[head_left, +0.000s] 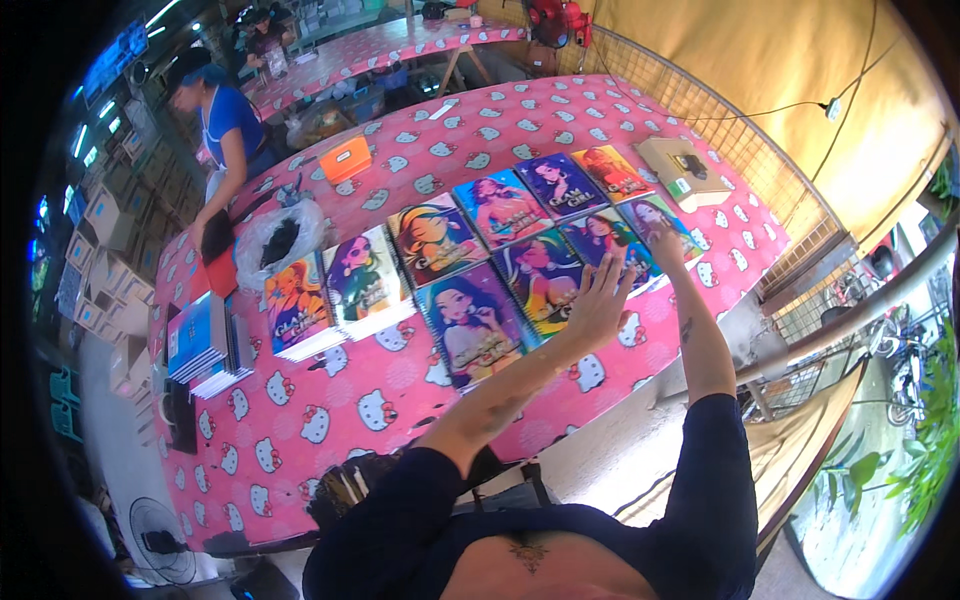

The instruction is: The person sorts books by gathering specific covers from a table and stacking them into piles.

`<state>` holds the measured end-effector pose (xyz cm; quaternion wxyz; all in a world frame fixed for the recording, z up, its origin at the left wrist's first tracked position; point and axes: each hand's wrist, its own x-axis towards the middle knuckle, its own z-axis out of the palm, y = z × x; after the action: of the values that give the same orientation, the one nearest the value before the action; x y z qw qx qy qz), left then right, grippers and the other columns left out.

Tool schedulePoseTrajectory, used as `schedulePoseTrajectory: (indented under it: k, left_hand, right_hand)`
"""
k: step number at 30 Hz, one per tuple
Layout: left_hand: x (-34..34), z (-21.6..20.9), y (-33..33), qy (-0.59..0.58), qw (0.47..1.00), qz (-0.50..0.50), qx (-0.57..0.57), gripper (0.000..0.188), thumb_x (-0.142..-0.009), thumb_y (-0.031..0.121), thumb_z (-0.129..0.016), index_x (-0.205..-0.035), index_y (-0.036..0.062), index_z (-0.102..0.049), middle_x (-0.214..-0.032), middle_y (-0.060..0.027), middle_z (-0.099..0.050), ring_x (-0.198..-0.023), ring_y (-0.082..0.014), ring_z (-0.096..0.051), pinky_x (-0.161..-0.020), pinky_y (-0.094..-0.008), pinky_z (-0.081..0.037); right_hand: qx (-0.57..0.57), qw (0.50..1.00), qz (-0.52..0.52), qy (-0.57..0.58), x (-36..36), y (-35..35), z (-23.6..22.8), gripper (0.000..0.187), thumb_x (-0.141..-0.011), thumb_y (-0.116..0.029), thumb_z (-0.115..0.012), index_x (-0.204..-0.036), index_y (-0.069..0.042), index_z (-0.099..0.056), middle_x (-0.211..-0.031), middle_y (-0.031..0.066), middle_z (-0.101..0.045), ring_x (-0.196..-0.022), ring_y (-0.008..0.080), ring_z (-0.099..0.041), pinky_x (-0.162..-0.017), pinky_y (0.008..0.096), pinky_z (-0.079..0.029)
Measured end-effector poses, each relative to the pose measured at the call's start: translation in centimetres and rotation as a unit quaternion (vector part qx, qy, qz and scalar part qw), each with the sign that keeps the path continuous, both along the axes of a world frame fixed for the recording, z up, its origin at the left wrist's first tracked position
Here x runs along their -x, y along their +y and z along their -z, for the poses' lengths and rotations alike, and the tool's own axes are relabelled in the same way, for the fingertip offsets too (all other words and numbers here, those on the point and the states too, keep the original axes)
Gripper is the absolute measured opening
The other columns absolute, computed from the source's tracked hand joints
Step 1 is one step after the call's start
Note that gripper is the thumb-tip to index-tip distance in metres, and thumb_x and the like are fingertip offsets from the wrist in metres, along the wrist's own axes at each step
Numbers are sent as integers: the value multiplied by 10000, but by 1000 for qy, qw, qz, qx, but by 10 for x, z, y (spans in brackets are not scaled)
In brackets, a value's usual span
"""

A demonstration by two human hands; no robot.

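Spiral-bound notebooks with bright illustrated covers lie side by side in rows on the table. My left hand (pixel 600 305), fingers stretched out, is over the near edge of a green-and-purple notebook (pixel 540 275) and a purple one (pixel 603 232). Farther right, my right hand (pixel 664 245) rests at the notebook (pixel 650 215) on the right end of the near row; its fingertips are hard to make out. A purple notebook (pixel 465 320) lies to the left of my left arm. Two thicker stacks, an orange-covered stack (pixel 297 300) and a white-covered stack (pixel 362 275), stand farther left.
A pink patterned cloth (pixel 375 410) covers the table. Blue books (pixel 197 335) are stacked at its left edge, near a plastic bag (pixel 283 240). An orange box (pixel 345 160) and a cardboard box (pixel 683 170) lie farther back. A co-worker (pixel 225 125) in blue handles something dark at the far left.
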<state>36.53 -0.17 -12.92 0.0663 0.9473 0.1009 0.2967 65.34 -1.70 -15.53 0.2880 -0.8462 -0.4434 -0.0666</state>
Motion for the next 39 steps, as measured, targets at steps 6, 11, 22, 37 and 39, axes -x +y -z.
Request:
schedulePoseTrajectory:
  k: [6, 11, 22, 37, 39]
  left_hand:
    - [-47, -2, 27, -4, 996, 32, 78, 337, -832, 204, -641, -1111, 25, -585, -954, -174, -637, -864, -348, -636, -754, -430, -521]
    - [154, -100, 74, -309, 868, -57, 385, 251, -881, 133, -680, -1117, 59, -640, -840, -15, -655, -701, -123, -606, -616, -315, -508]
    - [393, -25, -89, -45, 917, -396, -12, 454, -919, 244, -584, -1333, 64, -532, -1442, -217, -416, -1334, -358, -419, -1091, -492, -326]
    - [296, 49, 30, -120, 797, -496, 322, 362, -851, 210, -626, -1077, -69, -580, -893, -264, -662, -865, -365, -667, -756, -432, -518]
    - [344, -15, 0, -310, 812, -368, 331, 277, -860, 81, -618, -1114, -26, -593, -915, -100, -664, -773, -218, -616, -684, -371, -506]
  right_hand:
    - [162, 982, -50, -85, -20, 0, 2, 377, -846, -249, -608, -1177, -70, -613, -1010, 207, -669, -928, 391, -647, -801, 485, -519]
    - [-17, 990, -133, 33, 45, -2, -68, 312, -809, -153, -631, -1107, -66, -601, -937, 190, -685, -826, 372, -674, -718, 488, -519]
    - [-77, 759, -630, -144, 431, -22, 29, 227, -799, -165, -583, -994, -82, -664, -991, 74, -620, -1031, 268, -591, -996, 519, -386]
    - [105, 934, -327, -93, 264, 8, -16, 480, -788, -151, -574, -1247, -17, -530, -1024, 194, -624, -906, 387, -628, -741, 483, -530]
    - [67, 933, -350, -56, 255, 1, -18, 485, -777, -94, -558, -1255, -20, -529, -982, 188, -628, -852, 379, -637, -708, 473, -532]
